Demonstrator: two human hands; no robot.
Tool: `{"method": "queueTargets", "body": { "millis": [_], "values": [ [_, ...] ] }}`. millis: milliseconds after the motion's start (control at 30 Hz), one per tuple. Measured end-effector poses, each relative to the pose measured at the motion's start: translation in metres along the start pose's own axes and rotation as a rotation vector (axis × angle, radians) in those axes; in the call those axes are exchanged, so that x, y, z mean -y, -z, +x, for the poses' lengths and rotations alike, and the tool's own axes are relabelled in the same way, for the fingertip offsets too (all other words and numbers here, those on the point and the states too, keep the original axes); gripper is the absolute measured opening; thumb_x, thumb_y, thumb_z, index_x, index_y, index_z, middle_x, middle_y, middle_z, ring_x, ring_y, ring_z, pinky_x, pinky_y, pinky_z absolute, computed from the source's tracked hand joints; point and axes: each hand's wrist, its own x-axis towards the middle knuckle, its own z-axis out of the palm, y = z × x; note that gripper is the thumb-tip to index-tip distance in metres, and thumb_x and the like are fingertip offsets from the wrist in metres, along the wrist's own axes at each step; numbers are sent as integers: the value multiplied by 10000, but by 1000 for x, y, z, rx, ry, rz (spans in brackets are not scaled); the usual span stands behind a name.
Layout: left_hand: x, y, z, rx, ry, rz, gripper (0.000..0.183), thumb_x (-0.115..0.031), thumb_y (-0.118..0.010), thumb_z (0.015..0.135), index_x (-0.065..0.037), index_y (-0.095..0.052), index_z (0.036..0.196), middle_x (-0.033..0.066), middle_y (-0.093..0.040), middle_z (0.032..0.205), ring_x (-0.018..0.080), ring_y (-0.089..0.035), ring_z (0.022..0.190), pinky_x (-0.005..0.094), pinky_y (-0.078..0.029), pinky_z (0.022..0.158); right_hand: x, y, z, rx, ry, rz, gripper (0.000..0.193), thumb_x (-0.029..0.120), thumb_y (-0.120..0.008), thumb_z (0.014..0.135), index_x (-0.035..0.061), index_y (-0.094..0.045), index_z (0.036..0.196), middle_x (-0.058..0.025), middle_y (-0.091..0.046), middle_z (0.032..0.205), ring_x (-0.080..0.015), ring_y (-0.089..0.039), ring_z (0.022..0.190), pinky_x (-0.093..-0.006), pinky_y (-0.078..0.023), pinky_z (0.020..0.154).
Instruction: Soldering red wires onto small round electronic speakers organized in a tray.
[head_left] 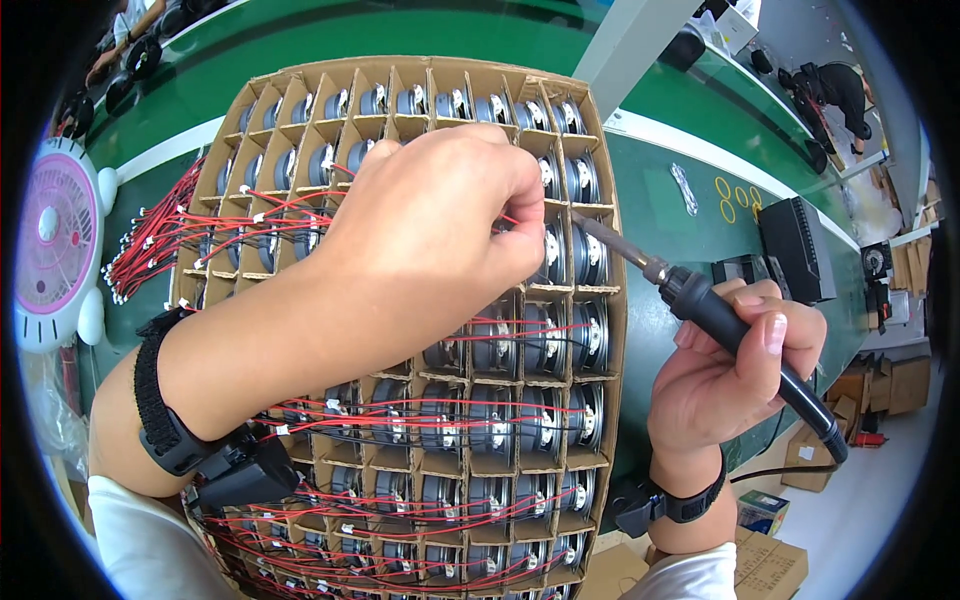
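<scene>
My right hand [725, 370] grips a soldering iron [702, 303] by its black handle. The iron's tip points up and left, close to a speaker [588, 252] in the right-hand column of a divided cardboard box [612, 330]. Over the upper middle of the box, my left hand [445, 205] is closed in a pinch. A bit of red wire shows at its fingers; their tips are partly hidden. Round speakers with metal terminals stand on edge in the compartments. Red and black wires [400, 408] lie across the nearer rows.
A bundle of red wires with white connectors [150, 245] spills over the box's left side, near a pink and white fan [55, 235]. To the right, a black box-shaped unit [797, 248], yellow rings [740, 197] and coiled wire [684, 188] sit on the green bench [650, 165].
</scene>
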Motion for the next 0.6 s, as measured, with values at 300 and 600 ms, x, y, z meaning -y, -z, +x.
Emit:
{"method": "queueTargets", "body": {
  "millis": [300,600],
  "values": [
    [0,0,-1,-30,-50,56,90,-81,-625,754,6,-602,750,106,-558,766,232,-570,736,325,-456,664,0,2,0,-19,3,-16,188,198,-432,936,26,-457,865,-81,-466,644,-103,-430,471,-206,-371,455],
    [-3,12,-2,58,-17,-80,55,-46,-650,765,-4,-634,797,64,-536,820,178,-543,765,285,-431,680,2,2,2,-6,-17,1,188,201,-428,933,27,-455,868,-88,-470,652,-112,-442,480,-212,-379,455]
  ]
}}
